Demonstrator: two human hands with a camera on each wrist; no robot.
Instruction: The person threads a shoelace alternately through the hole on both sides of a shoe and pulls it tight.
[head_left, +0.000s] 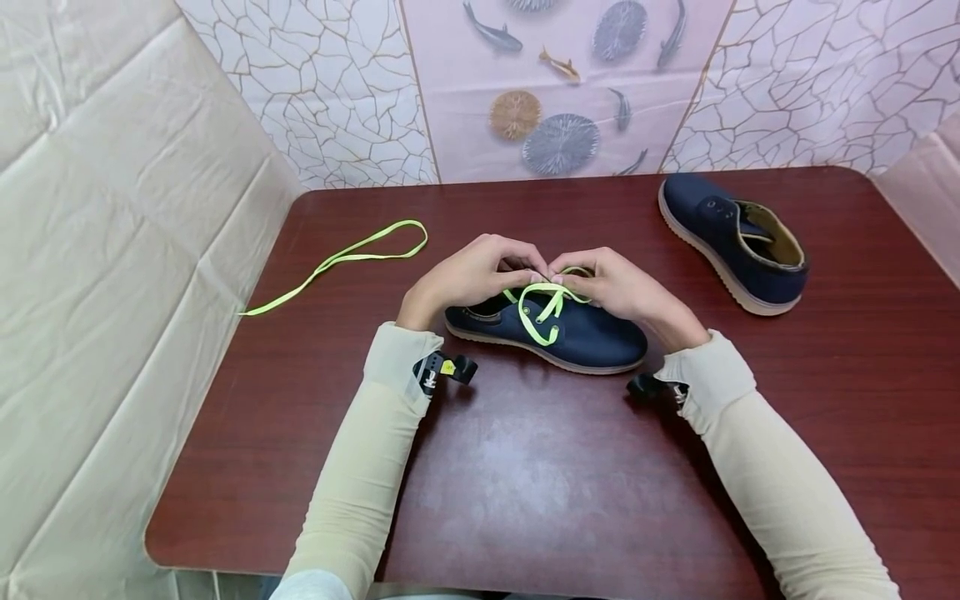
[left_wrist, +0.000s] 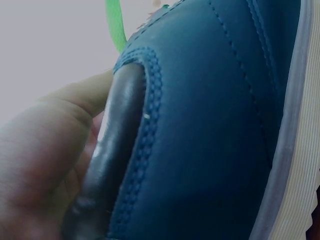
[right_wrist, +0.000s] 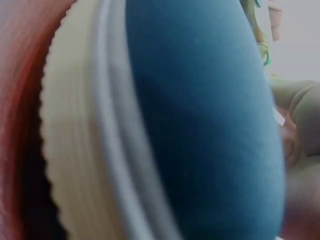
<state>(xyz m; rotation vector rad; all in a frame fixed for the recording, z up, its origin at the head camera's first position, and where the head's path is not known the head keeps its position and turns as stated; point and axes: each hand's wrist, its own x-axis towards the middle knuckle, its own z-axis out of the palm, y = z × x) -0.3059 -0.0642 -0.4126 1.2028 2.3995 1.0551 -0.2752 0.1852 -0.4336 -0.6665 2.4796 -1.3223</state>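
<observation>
A navy shoe [head_left: 600, 337] with a tan sole lies toe to the right in the middle of the table. A neon-yellow shoelace [head_left: 553, 304] runs through its front eyelets and loops over its tongue. Above the shoe's opening, my left hand [head_left: 476, 271] pinches the lace between thumb and fingers. Close against it, fingertips nearly meeting, my right hand [head_left: 618, 283] also pinches the lace, part of which curves up by its fingers. In the left wrist view the shoe's padded collar [left_wrist: 112, 145] partly hides the left hand. The shoe's toe fills most of the right wrist view.
A second navy shoe [head_left: 720, 242], with no lace in its eyelets, stands at the back right. Another neon-yellow shoelace [head_left: 330, 262] lies folded at the left edge of the dark red table [head_left: 517, 483]. A patterned cloth [head_left: 337, 92] hangs behind the table.
</observation>
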